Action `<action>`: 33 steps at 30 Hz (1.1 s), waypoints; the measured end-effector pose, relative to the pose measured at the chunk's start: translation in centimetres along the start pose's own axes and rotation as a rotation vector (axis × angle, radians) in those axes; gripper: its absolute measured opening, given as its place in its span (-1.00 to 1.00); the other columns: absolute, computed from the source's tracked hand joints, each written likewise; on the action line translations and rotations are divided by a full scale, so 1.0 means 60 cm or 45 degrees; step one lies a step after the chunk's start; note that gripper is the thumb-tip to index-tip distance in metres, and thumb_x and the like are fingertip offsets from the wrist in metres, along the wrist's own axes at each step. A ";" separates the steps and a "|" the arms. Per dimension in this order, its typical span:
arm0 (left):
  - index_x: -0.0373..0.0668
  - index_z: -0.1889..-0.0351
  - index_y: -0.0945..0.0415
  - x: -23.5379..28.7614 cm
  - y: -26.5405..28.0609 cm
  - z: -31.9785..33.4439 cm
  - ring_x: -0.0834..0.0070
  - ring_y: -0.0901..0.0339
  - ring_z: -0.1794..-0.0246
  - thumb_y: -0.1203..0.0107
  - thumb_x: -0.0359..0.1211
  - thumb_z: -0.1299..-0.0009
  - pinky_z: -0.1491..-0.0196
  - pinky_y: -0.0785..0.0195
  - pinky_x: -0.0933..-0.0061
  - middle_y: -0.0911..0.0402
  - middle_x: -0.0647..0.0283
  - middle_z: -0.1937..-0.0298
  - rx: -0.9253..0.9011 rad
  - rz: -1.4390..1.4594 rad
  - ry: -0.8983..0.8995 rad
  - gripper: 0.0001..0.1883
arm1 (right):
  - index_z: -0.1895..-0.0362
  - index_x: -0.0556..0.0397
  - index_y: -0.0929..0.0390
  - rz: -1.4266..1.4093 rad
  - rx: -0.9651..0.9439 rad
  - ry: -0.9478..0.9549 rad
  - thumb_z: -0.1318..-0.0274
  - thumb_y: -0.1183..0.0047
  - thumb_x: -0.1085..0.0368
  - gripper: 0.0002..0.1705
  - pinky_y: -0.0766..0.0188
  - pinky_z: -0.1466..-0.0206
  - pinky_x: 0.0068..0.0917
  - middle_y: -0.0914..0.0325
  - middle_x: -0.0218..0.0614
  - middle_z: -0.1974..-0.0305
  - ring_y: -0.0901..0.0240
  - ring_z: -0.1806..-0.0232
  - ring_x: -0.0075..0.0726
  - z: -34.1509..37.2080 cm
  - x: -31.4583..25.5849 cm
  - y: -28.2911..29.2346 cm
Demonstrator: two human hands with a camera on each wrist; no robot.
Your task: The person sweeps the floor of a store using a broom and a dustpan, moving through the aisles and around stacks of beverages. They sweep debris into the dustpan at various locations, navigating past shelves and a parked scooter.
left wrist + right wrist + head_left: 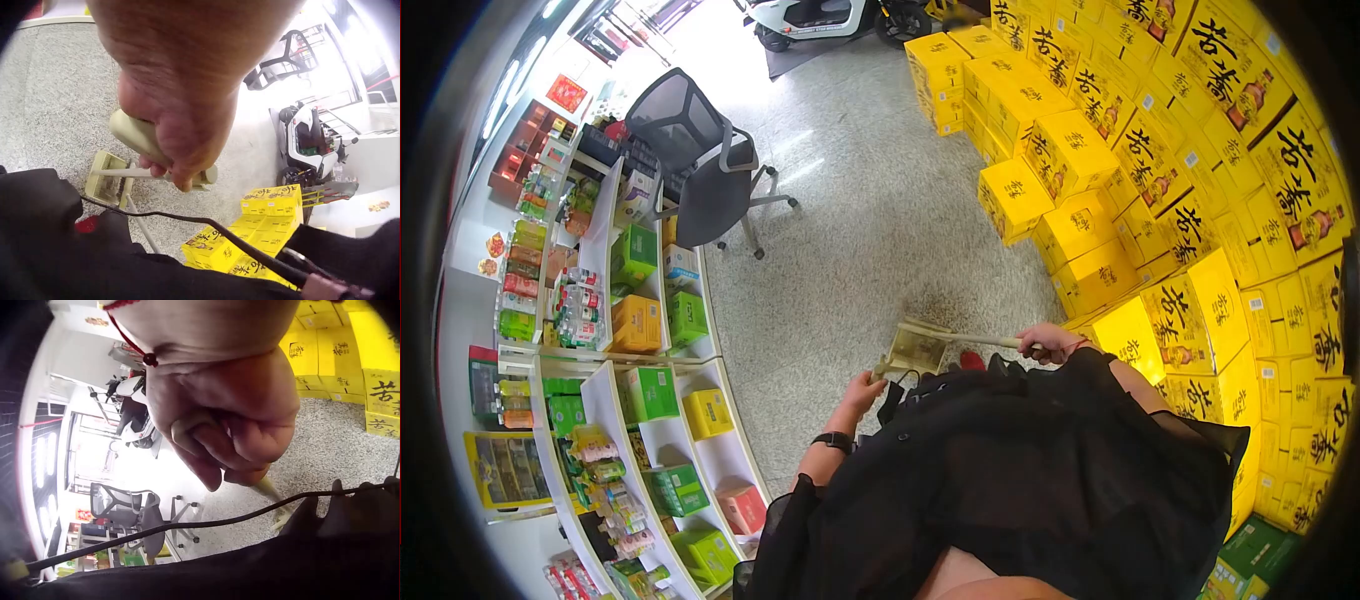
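In the head view my left hand (pixel 864 390) is low at centre, gripping the handle of a beige long-handled dustpan (pixel 918 352). The left wrist view shows its thick grip (pixel 142 136) inside my curled fingers, with the pan's toothed edge near the floor. My right hand (pixel 1050 343) holds the pale stick of a broom (pixel 985 339), which runs across to the pan. At the pan, dark broom bristles (pixel 122 186) show in the left wrist view. In the right wrist view the fingers of my right hand (pixel 225 434) are curled tight, hiding most of the stick.
Stacked yellow cartons (pixel 1090 225) line the right side. White shelves (pixel 690 375) with boxes and drinks run along the left. A wheeled office chair (pixel 690 160) stands ahead on the speckled floor (pixel 850 170), with a scooter (pixel 810 18) at the far end.
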State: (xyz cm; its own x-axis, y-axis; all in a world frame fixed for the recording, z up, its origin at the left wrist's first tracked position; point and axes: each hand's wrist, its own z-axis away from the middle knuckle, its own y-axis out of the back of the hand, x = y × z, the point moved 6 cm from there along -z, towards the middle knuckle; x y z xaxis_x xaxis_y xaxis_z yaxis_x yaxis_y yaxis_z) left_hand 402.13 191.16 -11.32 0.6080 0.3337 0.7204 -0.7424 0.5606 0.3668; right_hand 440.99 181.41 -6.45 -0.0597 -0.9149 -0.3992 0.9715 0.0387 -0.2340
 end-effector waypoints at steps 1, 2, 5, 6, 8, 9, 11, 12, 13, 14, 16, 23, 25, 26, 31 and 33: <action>-0.25 0.31 -0.44 0.023 -0.001 0.003 0.57 -0.35 0.50 -0.10 -0.24 -0.15 0.41 -0.22 0.49 -0.45 0.32 0.52 0.046 -0.006 0.039 -0.72 | 0.20 -0.08 -0.43 0.029 -0.017 0.011 0.14 0.01 0.35 -0.71 -0.01 0.73 -0.62 -0.28 -0.45 0.62 -0.04 0.77 -0.62 0.001 -0.014 0.006; -0.25 0.30 -0.44 0.036 -0.001 0.004 0.58 -0.35 0.50 -0.11 -0.24 -0.15 0.42 -0.22 0.50 -0.44 0.32 0.52 0.091 -0.013 0.078 -0.72 | 0.20 -0.08 -0.43 0.031 -0.024 0.007 0.14 0.01 0.35 -0.71 -0.01 0.73 -0.62 -0.28 -0.45 0.62 -0.04 0.77 -0.62 -0.008 -0.019 0.020; -0.25 0.30 -0.45 0.012 -0.005 -0.032 0.57 -0.36 0.52 -0.11 -0.22 -0.15 0.42 -0.22 0.50 -0.45 0.32 0.53 0.092 0.047 0.066 -0.71 | 0.17 -0.10 -0.42 -0.005 -0.083 0.061 0.15 0.02 0.35 -0.67 0.01 0.72 -0.63 -0.26 -0.46 0.60 -0.05 0.74 -0.61 -0.028 -0.044 0.058; -0.25 0.30 -0.45 0.013 -0.006 -0.036 0.57 -0.36 0.52 -0.11 -0.22 -0.15 0.42 -0.22 0.50 -0.45 0.32 0.53 0.093 0.050 0.074 -0.71 | 0.05 -0.05 -0.38 -0.017 -0.038 0.099 0.16 0.02 0.38 -0.56 0.00 0.70 -0.63 -0.28 -0.46 0.60 -0.06 0.73 -0.60 -0.023 -0.064 0.071; -0.23 0.32 -0.46 0.018 0.003 -0.043 0.56 -0.36 0.53 -0.11 -0.22 -0.15 0.43 -0.21 0.52 -0.46 0.32 0.54 0.200 -0.092 0.060 -0.73 | -0.03 -0.05 -0.35 -0.013 0.000 0.130 0.18 0.04 0.40 -0.47 -0.01 0.67 -0.64 -0.28 -0.47 0.59 -0.09 0.71 -0.60 -0.021 -0.104 0.098; -0.23 0.32 -0.46 0.016 0.006 -0.051 0.56 -0.36 0.53 -0.11 -0.22 -0.15 0.43 -0.21 0.52 -0.46 0.32 0.54 0.204 -0.092 0.066 -0.73 | -0.03 -0.05 -0.35 -0.010 -0.005 0.127 0.18 0.04 0.40 -0.47 -0.01 0.67 -0.64 -0.28 -0.47 0.59 -0.09 0.71 -0.60 -0.041 -0.116 0.113; -0.23 0.32 -0.46 0.000 0.003 -0.073 0.55 -0.40 0.51 -0.11 -0.23 -0.15 0.41 -0.25 0.51 -0.48 0.30 0.53 0.178 -0.036 0.094 -0.73 | 0.09 -0.09 -0.36 0.019 0.058 0.156 0.16 0.04 0.37 -0.60 0.01 0.68 -0.63 -0.26 -0.48 0.59 -0.09 0.71 -0.62 -0.087 -0.131 0.147; -0.23 0.32 -0.46 0.012 0.002 -0.073 0.55 -0.40 0.51 -0.11 -0.23 -0.15 0.41 -0.25 0.51 -0.48 0.30 0.53 0.177 -0.035 0.096 -0.73 | 0.26 -0.09 -0.33 -0.072 0.086 0.202 0.12 0.04 0.35 -0.76 0.01 0.70 -0.59 -0.24 -0.46 0.60 -0.10 0.71 -0.60 -0.087 -0.146 0.148; -0.24 0.32 -0.46 0.035 0.003 -0.069 0.55 -0.40 0.50 -0.12 -0.23 -0.15 0.40 -0.25 0.51 -0.49 0.30 0.52 0.181 -0.038 0.121 -0.72 | 0.26 -0.09 -0.33 -0.072 0.086 0.199 0.12 0.04 0.35 -0.76 0.01 0.70 -0.59 -0.24 -0.46 0.60 -0.10 0.71 -0.60 -0.100 -0.155 0.149; -0.24 0.31 -0.46 0.055 0.004 -0.066 0.55 -0.41 0.49 -0.12 -0.23 -0.14 0.40 -0.26 0.50 -0.49 0.30 0.51 0.186 -0.041 0.146 -0.72 | 0.29 -0.10 -0.31 -0.092 0.123 0.208 0.10 0.03 0.34 -0.79 0.01 0.70 -0.57 -0.24 -0.44 0.60 -0.11 0.71 -0.58 -0.119 -0.162 0.153; -0.25 0.31 -0.46 0.072 0.001 -0.070 0.55 -0.40 0.50 -0.12 -0.23 -0.14 0.40 -0.25 0.50 -0.49 0.30 0.51 0.173 -0.024 0.139 -0.71 | 0.38 -0.04 -0.29 -0.139 0.237 0.223 0.06 0.01 0.32 -0.85 0.01 0.72 -0.52 -0.23 -0.38 0.61 -0.11 0.73 -0.50 -0.133 -0.176 0.147; -0.27 0.31 -0.46 0.069 0.003 -0.119 0.53 -0.40 0.48 -0.11 -0.23 -0.15 0.41 -0.24 0.47 -0.50 0.28 0.49 0.111 -0.081 0.079 -0.71 | 0.55 0.08 -0.30 0.055 0.218 0.108 0.07 0.00 0.33 -0.84 0.02 0.70 -0.50 -0.17 -0.34 0.72 -0.06 0.76 -0.45 -0.132 -0.171 0.105; -0.26 0.30 -0.47 0.054 0.001 -0.141 0.54 -0.40 0.48 -0.10 -0.23 -0.15 0.41 -0.25 0.47 -0.51 0.28 0.48 0.106 -0.093 0.060 -0.71 | 0.48 0.04 -0.32 0.107 0.136 0.039 0.07 0.01 0.33 -0.88 0.02 0.69 -0.53 -0.18 -0.37 0.68 -0.03 0.76 -0.49 -0.136 -0.155 0.101; -0.25 0.28 -0.47 0.046 -0.001 -0.151 0.55 -0.41 0.47 -0.10 -0.23 -0.15 0.40 -0.25 0.47 -0.51 0.28 0.48 0.104 -0.111 0.043 -0.71 | 0.45 0.02 -0.31 0.126 0.091 0.032 0.06 0.02 0.33 -0.89 0.01 0.69 -0.55 -0.18 -0.40 0.66 -0.02 0.75 -0.51 -0.133 -0.145 0.098; -0.23 0.23 -0.48 0.078 0.009 -0.169 0.54 -0.41 0.46 -0.11 -0.20 -0.16 0.38 -0.26 0.48 -0.52 0.27 0.46 0.039 0.101 0.055 -0.68 | 0.21 0.00 -0.35 -0.121 -0.069 0.019 0.08 -0.02 0.33 -0.73 -0.02 0.67 -0.60 -0.27 -0.43 0.60 -0.05 0.73 -0.57 -0.110 -0.152 0.084; -0.22 0.21 -0.48 0.091 0.024 -0.181 0.54 -0.42 0.45 -0.11 -0.18 -0.17 0.37 -0.26 0.48 -0.52 0.26 0.45 -0.010 0.202 0.071 -0.66 | 0.13 0.01 -0.35 -0.045 0.009 0.032 0.10 0.00 0.34 -0.66 -0.02 0.68 -0.63 -0.28 -0.47 0.59 -0.06 0.71 -0.62 -0.086 -0.164 0.076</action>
State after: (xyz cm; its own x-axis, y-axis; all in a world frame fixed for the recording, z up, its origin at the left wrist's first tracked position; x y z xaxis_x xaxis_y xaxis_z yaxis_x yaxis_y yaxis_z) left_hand 407.42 202.00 -13.27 0.4985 0.4600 0.7348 -0.8281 0.5035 0.2466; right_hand 444.80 192.64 -8.15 -0.0997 -0.9054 -0.4126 0.9702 0.0035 -0.2421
